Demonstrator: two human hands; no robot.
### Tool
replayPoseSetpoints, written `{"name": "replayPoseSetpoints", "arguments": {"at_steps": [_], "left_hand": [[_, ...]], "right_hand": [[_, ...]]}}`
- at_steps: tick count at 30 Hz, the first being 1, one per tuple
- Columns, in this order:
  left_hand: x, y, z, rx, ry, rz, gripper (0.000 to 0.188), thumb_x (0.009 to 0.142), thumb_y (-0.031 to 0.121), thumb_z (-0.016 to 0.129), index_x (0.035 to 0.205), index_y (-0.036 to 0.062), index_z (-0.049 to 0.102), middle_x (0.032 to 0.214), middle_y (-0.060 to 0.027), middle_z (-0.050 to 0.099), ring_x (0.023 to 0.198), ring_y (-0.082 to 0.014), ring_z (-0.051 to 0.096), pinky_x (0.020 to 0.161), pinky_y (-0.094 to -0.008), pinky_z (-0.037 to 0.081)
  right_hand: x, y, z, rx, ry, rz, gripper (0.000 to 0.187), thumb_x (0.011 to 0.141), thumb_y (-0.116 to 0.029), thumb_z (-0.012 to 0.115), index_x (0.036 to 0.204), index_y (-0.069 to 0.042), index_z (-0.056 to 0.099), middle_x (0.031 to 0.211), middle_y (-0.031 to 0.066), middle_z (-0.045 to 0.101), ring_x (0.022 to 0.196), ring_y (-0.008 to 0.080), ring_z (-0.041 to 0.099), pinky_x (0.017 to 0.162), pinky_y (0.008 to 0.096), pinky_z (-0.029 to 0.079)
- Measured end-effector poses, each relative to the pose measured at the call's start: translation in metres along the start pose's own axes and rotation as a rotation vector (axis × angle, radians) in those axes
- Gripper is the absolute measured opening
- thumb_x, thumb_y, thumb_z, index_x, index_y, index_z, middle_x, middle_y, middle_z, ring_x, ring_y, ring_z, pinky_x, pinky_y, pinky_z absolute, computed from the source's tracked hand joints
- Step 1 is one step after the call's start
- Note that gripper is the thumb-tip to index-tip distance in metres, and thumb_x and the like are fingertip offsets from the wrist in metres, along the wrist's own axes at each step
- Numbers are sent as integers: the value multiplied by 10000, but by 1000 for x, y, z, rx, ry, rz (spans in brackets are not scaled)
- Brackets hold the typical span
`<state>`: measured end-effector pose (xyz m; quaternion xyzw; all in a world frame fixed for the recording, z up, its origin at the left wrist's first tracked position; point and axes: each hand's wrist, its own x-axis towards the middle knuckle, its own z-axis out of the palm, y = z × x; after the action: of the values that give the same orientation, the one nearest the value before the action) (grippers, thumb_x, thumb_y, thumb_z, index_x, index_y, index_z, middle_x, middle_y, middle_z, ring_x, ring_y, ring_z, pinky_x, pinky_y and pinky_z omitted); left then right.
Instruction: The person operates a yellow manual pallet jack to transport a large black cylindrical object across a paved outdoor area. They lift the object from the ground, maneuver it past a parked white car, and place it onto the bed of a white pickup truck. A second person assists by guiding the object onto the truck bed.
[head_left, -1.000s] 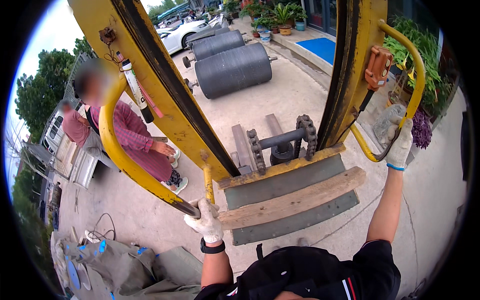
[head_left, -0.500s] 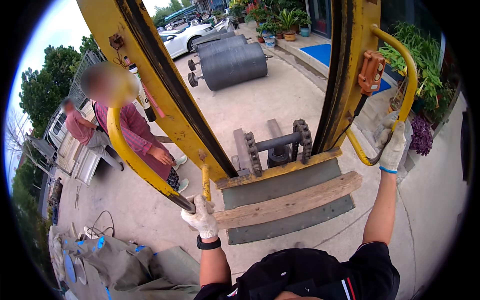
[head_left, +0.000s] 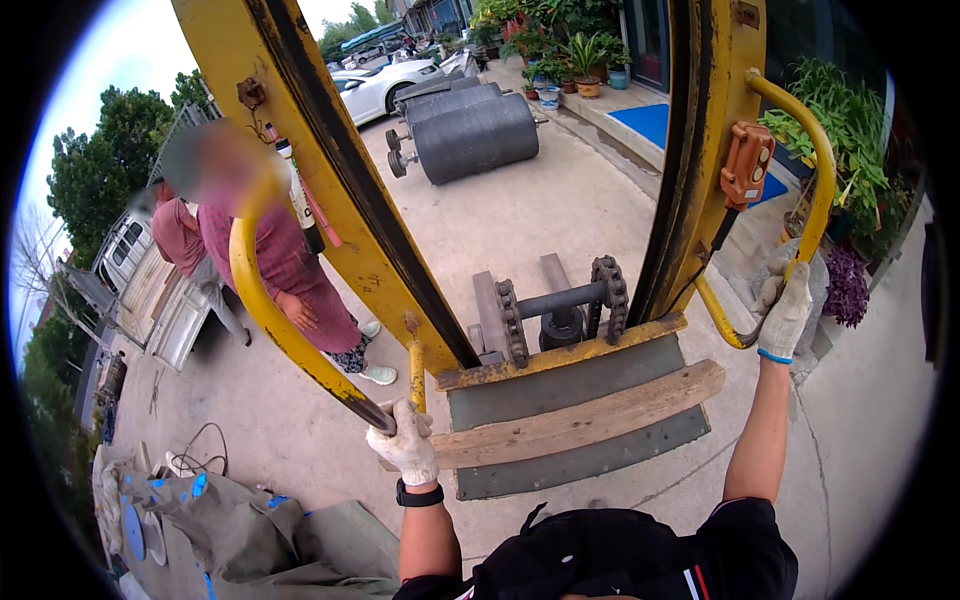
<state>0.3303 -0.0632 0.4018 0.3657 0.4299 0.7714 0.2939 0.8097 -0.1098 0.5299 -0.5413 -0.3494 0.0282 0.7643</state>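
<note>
My left hand (head_left: 407, 445), in a white work glove, is closed around the low end of a curved yellow handle (head_left: 275, 325). A matching handle (head_left: 823, 150) on the other side has my gloved right hand (head_left: 787, 312) closed on its lower part. Both handles are fixed to a yellow upright lift frame (head_left: 350, 225). An orange push-button control box (head_left: 746, 165) hangs on its right post, above my right hand. Between the posts lies a shaft with chains (head_left: 560, 299). Nearer me, a wooden plank (head_left: 585, 413) crosses a grey-green metal plate (head_left: 500, 403), its left end beside my left hand.
Large dark rollers (head_left: 478, 138) lie on the concrete beyond the frame. A person in a pink checked top (head_left: 262, 260) stands at the left post; another (head_left: 180, 240) is by a truck (head_left: 180, 335). A grey tarp (head_left: 260, 530) lies at lower left, potted plants (head_left: 845, 130) at right.
The view has shifted slightly, with the frame sitting a little lower and to the right. The person by the truck now faces its bed more. Both my hands keep their hold on the handles.
</note>
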Motion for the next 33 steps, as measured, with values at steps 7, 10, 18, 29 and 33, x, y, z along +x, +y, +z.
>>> {"name": "replayPoseSetpoints", "arguments": {"at_steps": [7, 10, 18, 29, 33], "left_hand": [[-1, 4, 1, -14, -6, -7, 99, 912, 1, 576, 853, -3, 497, 585, -45, 493, 416, -99, 448, 426, -272, 423], [-1, 8, 7, -31, 21, -6, 107, 917, 12, 576, 841, -6, 504, 551, -33, 469, 413, -97, 436, 426, -263, 400], [2, 1, 0, -29, -30, -6, 116, 920, 53, 619, 848, -16, 560, 555, -32, 501, 446, -103, 489, 466, -266, 436], [0, 2, -1, -23, -59, 6, 108, 924, 42, 613, 859, -36, 575, 539, -39, 500, 439, -104, 482, 458, -267, 408], [1, -3, -1, -6, -47, 44, 102, 931, 38, 602, 872, -39, 570, 547, -32, 482, 439, -99, 449, 450, -267, 397]], "right_hand": [[-2, 11, -1, -48, 70, -90, 468, 1025, -475, 466, 964, -47, 648, 624, -66, 421, 528, 36, 381, 449, 215, 345], [-7, 13, 3, -87, 114, -121, 453, 1030, -451, 470, 976, -41, 652, 630, -62, 424, 545, 38, 394, 458, 226, 350], [-16, 16, 4, -84, 83, -78, 483, 1040, -428, 449, 1000, 9, 649, 636, -35, 448, 543, 58, 401, 479, 236, 365], [-14, 24, -5, -97, 73, -63, 491, 1032, -424, 460, 956, 20, 654, 613, 10, 519, 508, 99, 482, 478, 257, 387], [-14, 21, -3, -130, 82, -52, 505, 1035, -421, 449, 962, 32, 659, 606, 8, 520, 515, 96, 484, 486, 249, 382]]}}
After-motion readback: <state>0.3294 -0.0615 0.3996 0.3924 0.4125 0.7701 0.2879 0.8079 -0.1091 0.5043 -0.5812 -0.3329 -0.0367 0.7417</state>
